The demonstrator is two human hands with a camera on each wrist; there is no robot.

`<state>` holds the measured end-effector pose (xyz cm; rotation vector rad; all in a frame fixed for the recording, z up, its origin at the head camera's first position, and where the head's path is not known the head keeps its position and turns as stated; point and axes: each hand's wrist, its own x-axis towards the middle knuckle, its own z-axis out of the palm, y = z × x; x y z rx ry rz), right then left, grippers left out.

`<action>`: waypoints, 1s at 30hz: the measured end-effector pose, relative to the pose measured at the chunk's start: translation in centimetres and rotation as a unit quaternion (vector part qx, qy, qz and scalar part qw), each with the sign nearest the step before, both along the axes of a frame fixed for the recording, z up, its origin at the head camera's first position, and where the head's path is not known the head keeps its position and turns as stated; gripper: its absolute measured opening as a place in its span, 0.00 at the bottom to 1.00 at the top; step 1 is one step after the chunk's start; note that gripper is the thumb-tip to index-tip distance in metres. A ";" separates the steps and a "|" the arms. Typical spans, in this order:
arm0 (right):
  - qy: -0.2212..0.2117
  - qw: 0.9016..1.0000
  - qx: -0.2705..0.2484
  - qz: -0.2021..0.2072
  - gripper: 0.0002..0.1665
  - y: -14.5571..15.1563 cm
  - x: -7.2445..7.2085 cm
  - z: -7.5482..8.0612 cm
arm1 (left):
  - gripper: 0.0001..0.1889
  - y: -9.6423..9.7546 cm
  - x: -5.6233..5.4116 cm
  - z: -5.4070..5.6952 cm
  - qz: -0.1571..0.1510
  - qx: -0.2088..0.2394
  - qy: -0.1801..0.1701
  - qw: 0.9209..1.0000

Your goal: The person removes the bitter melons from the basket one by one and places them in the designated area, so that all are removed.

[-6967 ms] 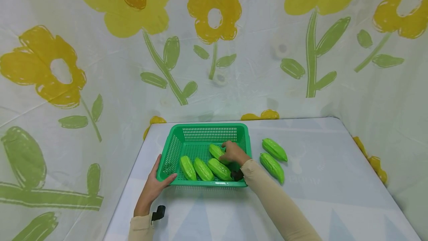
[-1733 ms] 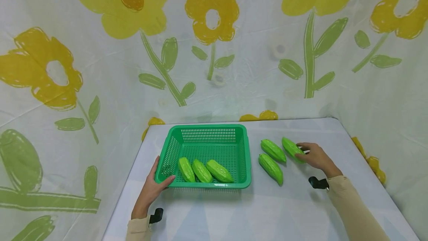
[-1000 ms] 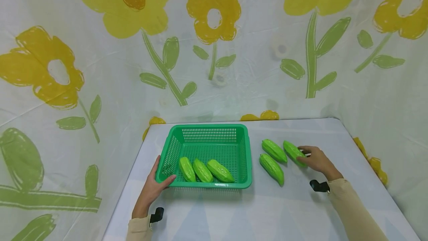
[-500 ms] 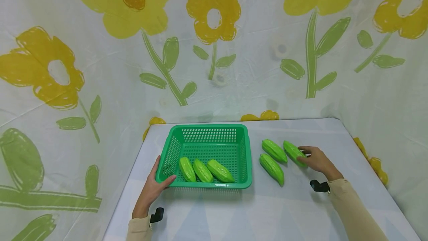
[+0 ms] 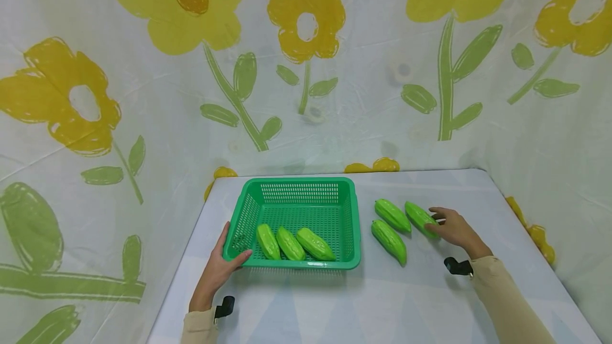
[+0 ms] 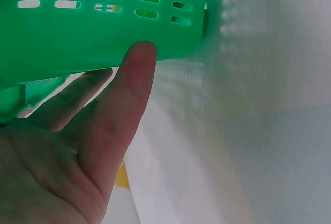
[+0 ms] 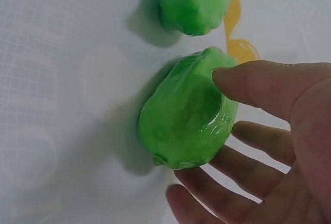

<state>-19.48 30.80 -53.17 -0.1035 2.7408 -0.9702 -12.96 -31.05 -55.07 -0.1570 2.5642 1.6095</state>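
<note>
In the head view a green slotted basket (image 5: 306, 265) holds three bitter melons, among them one bitter melon (image 5: 314, 244) lying at the front. At its near left corner my left hand (image 5: 219, 269) rests with straight fingers along the side; the left wrist view shows the thumb (image 6: 129, 87) against the green wall. My right hand (image 5: 451, 228) is over the near end of the rightmost bitter melon (image 5: 419, 217) on the table. In the right wrist view the thumb (image 7: 253, 81) overlaps this melon, and the loosely spread fingers lie around its end.
Two more bitter melons lie between the basket and the right hand: a rear bitter melon (image 5: 392, 214) and a nearer bitter melon (image 5: 388, 241). The white table (image 5: 406, 301) backs onto a flower-print curtain (image 5: 363, 94), which also hangs at both sides.
Seven seconds ago my right hand was in the basket at a fourth melon; it now lies on the table at right. Lately the right index finger has eased slightly off it. The left hand stayed.
</note>
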 end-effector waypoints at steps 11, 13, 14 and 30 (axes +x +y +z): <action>0.034 0.999 0.020 -0.013 0.41 -0.8 0.3 0.8 | 0.58 0.1 0.1 0.2 0.003 0.006 -0.005 1.000; 0.036 0.999 0.019 -0.015 0.41 -1.1 0.2 1.1 | 0.58 0.1 0.1 0.3 0.005 0.006 -0.006 1.000; 0.037 0.999 0.018 -0.017 0.41 -1.4 0.2 1.3 | 0.58 0.1 0.1 0.3 0.005 0.005 -0.007 1.000; 0.105 0.994 -0.024 -0.005 0.38 -6.2 0.0 5.8 | 0.58 0.0 0.0 0.1 0.001 0.005 -0.005 1.000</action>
